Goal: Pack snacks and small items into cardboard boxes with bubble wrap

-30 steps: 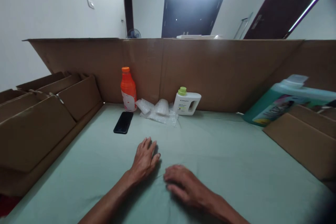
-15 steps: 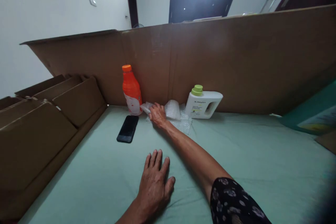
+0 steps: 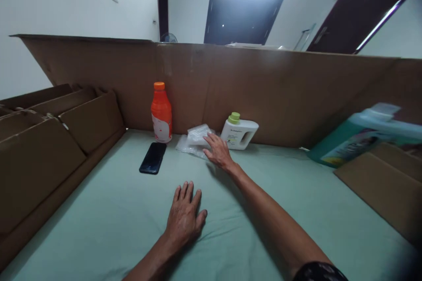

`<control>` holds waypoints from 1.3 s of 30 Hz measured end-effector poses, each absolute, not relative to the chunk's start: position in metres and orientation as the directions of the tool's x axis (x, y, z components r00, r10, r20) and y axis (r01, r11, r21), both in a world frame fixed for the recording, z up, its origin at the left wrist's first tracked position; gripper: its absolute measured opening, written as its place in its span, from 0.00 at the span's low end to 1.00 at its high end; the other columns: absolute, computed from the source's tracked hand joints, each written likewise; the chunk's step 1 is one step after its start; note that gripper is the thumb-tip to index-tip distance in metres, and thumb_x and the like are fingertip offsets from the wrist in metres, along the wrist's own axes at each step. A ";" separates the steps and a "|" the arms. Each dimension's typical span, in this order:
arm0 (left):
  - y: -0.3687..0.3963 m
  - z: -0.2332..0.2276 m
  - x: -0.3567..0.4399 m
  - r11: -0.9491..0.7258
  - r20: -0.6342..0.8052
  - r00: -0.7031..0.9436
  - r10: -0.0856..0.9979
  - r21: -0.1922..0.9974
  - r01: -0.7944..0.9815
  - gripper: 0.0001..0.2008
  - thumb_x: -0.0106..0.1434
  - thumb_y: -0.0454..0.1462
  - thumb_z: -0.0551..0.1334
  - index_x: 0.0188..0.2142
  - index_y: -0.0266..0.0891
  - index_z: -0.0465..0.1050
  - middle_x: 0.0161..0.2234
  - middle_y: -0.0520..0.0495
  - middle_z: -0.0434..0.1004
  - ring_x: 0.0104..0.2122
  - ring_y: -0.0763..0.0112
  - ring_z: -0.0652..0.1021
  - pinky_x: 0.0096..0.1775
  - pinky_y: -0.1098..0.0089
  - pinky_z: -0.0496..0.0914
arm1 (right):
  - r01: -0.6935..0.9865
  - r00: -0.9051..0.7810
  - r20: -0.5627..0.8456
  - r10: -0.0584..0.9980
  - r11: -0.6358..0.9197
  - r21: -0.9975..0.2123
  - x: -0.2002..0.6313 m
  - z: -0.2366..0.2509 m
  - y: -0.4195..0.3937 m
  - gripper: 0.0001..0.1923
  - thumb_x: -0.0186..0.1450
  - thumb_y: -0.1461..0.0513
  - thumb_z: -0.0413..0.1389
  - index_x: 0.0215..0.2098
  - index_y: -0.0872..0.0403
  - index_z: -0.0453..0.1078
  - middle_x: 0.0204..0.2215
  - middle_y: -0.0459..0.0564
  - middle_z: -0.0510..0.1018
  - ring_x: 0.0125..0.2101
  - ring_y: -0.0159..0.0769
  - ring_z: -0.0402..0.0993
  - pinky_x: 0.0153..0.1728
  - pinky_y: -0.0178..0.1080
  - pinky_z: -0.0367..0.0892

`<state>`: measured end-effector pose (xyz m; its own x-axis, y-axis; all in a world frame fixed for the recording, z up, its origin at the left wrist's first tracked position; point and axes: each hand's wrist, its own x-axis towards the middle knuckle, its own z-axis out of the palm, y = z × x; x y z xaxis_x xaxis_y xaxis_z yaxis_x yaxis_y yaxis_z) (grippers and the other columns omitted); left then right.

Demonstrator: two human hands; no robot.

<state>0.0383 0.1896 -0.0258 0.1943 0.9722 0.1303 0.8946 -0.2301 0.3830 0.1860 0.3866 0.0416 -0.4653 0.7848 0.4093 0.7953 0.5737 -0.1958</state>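
Note:
My left hand (image 3: 185,216) lies flat, palm down, on the pale green cloth (image 3: 290,210), holding nothing. My right hand (image 3: 218,151) reaches forward and rests on the near right edge of a clear bubble-wrap bundle (image 3: 195,139), fingers spread over it. An orange bottle (image 3: 161,112) with an orange cap stands left of the wrap against the cardboard wall. A small white jug with a green cap (image 3: 239,131) stands right of the wrap. A black phone (image 3: 153,157) lies flat in front of the orange bottle.
A tall cardboard wall (image 3: 280,92) closes the back. Folded cardboard boxes (image 3: 42,149) are stacked along the left. A large teal detergent jug (image 3: 359,134) leans at the right behind a cardboard flap (image 3: 382,184).
My right hand went from beside the left hand out to the bubble wrap near the orange bottle, then shifted right along it. The wrap looks bunched differently. My left hand barely moved.

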 end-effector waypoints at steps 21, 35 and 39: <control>0.185 -0.058 0.026 -0.344 0.237 0.315 0.919 0.094 0.934 0.30 0.69 0.48 0.47 0.61 0.33 0.70 0.65 0.32 0.64 0.66 0.45 0.62 0.63 0.48 0.57 | 0.847 0.448 0.503 0.739 -0.531 0.024 0.589 0.161 0.219 0.26 0.62 0.65 0.53 0.58 0.65 0.65 0.56 0.73 0.71 0.59 0.62 0.60 0.53 0.58 0.56; 0.187 -0.057 0.025 -0.344 0.280 0.281 0.918 0.210 0.915 0.29 0.68 0.48 0.49 0.59 0.33 0.71 0.63 0.32 0.67 0.65 0.46 0.65 0.63 0.47 0.59 | 0.959 0.218 0.368 0.904 -0.268 0.091 0.514 0.159 0.198 0.13 0.64 0.63 0.54 0.43 0.53 0.78 0.42 0.57 0.83 0.48 0.49 0.75 0.50 0.49 0.60; 0.188 -0.052 0.025 -0.339 0.371 0.206 0.906 0.342 0.876 0.31 0.66 0.48 0.52 0.60 0.28 0.67 0.64 0.28 0.63 0.66 0.43 0.62 0.63 0.45 0.60 | 0.997 -0.079 0.381 0.921 0.074 0.028 0.431 0.146 0.147 0.09 0.64 0.62 0.56 0.38 0.49 0.78 0.39 0.50 0.84 0.43 0.45 0.77 0.51 0.48 0.62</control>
